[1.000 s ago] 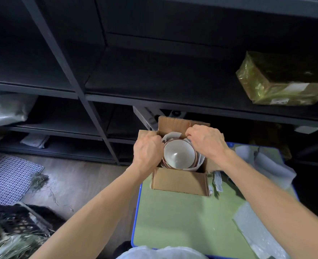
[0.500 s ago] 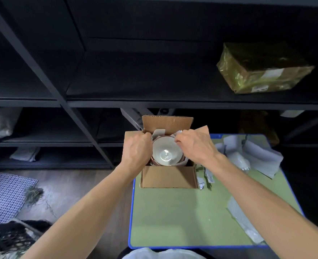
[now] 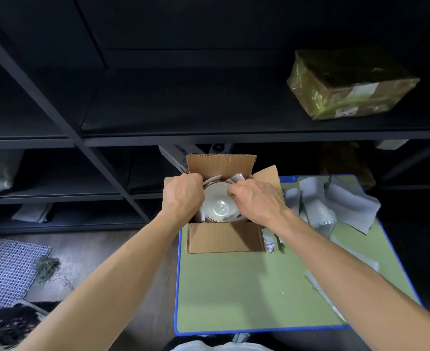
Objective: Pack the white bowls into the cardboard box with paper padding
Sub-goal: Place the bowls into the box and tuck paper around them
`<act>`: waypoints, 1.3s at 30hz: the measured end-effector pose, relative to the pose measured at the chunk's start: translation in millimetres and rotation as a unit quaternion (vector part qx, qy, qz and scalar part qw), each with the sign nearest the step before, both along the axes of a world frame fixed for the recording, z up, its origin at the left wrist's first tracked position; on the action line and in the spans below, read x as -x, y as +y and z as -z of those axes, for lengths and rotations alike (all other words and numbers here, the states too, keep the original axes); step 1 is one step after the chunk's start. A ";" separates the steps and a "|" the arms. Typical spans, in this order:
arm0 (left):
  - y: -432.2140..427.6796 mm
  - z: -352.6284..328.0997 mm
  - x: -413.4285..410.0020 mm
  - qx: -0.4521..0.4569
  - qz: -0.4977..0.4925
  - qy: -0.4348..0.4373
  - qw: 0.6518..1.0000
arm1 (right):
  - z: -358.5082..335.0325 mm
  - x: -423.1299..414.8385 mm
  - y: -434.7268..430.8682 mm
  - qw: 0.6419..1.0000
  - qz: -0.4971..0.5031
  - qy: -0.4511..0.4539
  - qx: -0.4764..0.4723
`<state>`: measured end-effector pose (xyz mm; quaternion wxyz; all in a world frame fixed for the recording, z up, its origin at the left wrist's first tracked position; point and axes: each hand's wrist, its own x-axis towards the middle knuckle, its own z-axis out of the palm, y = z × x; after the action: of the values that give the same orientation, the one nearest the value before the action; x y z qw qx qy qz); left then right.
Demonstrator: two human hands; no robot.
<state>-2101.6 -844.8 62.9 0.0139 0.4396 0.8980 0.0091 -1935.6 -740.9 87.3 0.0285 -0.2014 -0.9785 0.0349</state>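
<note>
Head-worn, down onto box (image 3: 225, 239) (close)

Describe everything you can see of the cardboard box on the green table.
The cardboard box is plain brown corrugated board, open-topped, standing upright at the far left corner of the green table. Its back flap stands up; the side flaps splay outward. Inside sits a white bowl, ringed by paper padding. The left hand and right hand curl over its sides, gripping the padding.

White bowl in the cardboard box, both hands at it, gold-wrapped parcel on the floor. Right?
No. The head view shows the gold-wrapped rectangular parcel on the black metal shelf, not the floor. The rest holds: round white bowl in the open brown cardboard box, left hand and right hand at it.
</note>
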 end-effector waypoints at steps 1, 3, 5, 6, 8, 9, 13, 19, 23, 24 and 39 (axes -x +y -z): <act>0.2 0.2 0.8 -0.006 0.002 0.007 1.000 | -0.5 0.1 0.4 1.000 0.001 0.000 0.001; 1.5 0.9 1.9 -0.012 0.004 0.016 1.000 | -1.1 0.9 0.7 1.000 0.004 0.004 0.003; 4.1 2.1 2.6 -0.002 0.008 0.006 1.000 | -1.7 2.0 1.3 1.000 0.010 0.007 0.007; 5.1 2.7 3.0 0.005 0.007 -0.001 1.000 | -1.6 2.5 1.6 1.000 0.012 0.008 0.007; 6.5 4.1 3.6 0.011 0.001 -0.009 1.000 | -0.6 3.0 1.6 1.000 0.014 0.012 0.004; 6.9 4.6 4.0 0.013 -0.001 -0.013 1.000 | -0.3 3.1 1.8 1.000 0.014 0.014 0.003; 6.0 2.3 5.7 -0.007 0.010 -0.028 1.000 | -0.4 4.0 2.3 1.000 0.018 0.017 0.000; -10.0 -16.8 -5.4 -0.076 0.022 -0.045 0.996 | -8.1 -0.1 5.3 1.000 0.017 0.021 0.011; -20.3 -31.2 -26.6 -0.127 0.050 -0.044 0.990 | -15.9 -7.7 5.2 0.999 0.022 0.019 0.040; -20.9 -33.3 -34.6 -0.136 0.064 -0.055 0.987 | -17.4 -10.8 5.3 0.999 0.022 0.014 0.040; 24.6 -55.9 -186.5 -0.165 0.287 -0.157 0.931 | -47.7 -170.6 12.0 0.985 0.137 0.098 0.029</act>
<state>-1915.1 -820.1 118.8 0.0845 0.6674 0.7060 0.2215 -1765.1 -728.9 135.0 0.1233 -0.3295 -0.9328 0.0785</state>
